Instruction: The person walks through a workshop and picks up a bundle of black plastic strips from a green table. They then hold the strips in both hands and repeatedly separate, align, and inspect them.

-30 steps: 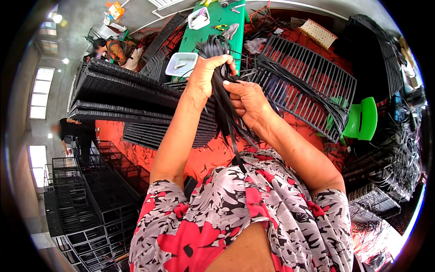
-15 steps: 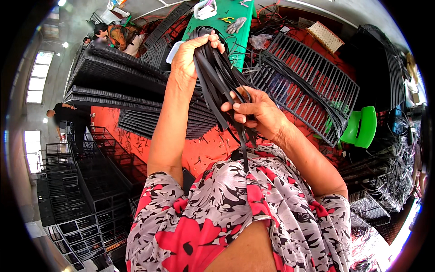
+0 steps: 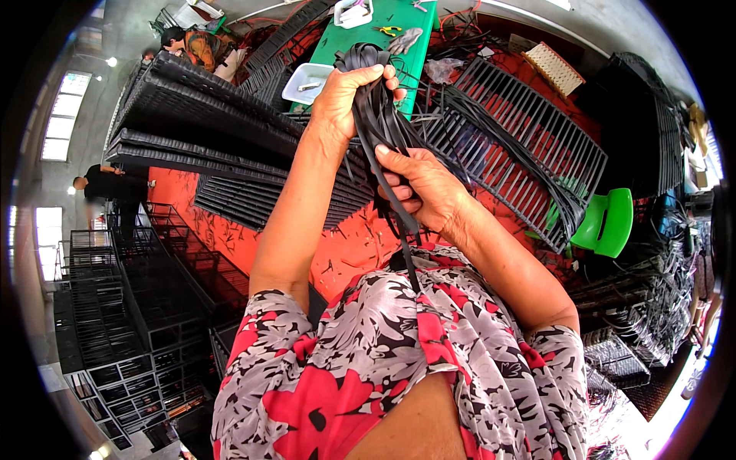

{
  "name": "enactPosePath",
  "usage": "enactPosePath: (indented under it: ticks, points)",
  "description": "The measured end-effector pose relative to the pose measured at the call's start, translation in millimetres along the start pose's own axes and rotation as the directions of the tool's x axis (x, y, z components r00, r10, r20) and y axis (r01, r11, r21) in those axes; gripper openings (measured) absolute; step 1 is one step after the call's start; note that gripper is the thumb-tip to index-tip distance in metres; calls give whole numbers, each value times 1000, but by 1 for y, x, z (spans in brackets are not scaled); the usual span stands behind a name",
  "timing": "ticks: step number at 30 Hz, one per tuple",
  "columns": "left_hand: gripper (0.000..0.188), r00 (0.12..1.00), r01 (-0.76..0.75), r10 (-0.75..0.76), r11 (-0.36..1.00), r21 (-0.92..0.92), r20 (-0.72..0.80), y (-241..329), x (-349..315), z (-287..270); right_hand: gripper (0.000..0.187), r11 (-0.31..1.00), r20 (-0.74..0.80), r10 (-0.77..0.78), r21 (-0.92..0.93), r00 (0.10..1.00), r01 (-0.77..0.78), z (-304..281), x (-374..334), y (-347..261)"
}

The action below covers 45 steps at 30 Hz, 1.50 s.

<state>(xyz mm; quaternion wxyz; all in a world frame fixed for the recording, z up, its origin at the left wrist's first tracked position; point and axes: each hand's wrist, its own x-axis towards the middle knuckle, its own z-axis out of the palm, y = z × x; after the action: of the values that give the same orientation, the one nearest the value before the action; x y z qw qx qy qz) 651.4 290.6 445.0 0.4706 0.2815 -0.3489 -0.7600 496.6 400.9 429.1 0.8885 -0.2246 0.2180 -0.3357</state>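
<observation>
A bundle of flat black strips (image 3: 371, 115) hangs in front of me, looped at its top and loose at the lower ends. My left hand (image 3: 346, 93) grips the bundle near the top, thumb pressed across it. Lower down, my right hand (image 3: 426, 187) is closed around some of the strips, its thumb pinching one against the curled fingers. Several strip ends dangle below the right hand toward my patterned top (image 3: 360, 330). The fingers of both hands are partly hidden by the strips.
A green table (image 3: 337, 44) ahead bears white trays (image 3: 307, 83), yellow-handled pliers (image 3: 389, 31) and a grey glove (image 3: 405, 41). Black woven panels (image 3: 207, 115) stack at left, with metal frames (image 3: 153, 307) below. A slatted frame (image 3: 529, 138) and green chair (image 3: 609, 222) stand right. Two people are at left.
Both hands still hold the bundle. My left hand has shifted slightly right. The right hand's fingers have closed further round the strips, and a white tray on the table now shows more.
</observation>
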Motion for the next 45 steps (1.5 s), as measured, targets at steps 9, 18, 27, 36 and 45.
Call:
enactPosePath:
  ticks: [9,18,27,36,45]
  points:
    - [22,999,-53,54,997,48,-9,15,-6,-6,21,992,33,125,-30,992,-124,-5,-30,-8]
    - [9,973,-201,224,944,263,-61,12,-2,-5,31,949,113,268,140,957,-283,-11,-16,-4]
    - [13,985,-172,172,985,8,2,17,5,-20,28,949,-105,172,-250,979,-193,10,-7,-4]
    - [14,947,-285,84,669,-687,-311,71,38,-89,40,870,-136,211,-425,968,-249,14,-74,-26]
    - [29,970,-106,32,949,-297,-242,73,30,-36,27,944,-141,-284,-211,948,252,-3,-81,-75]
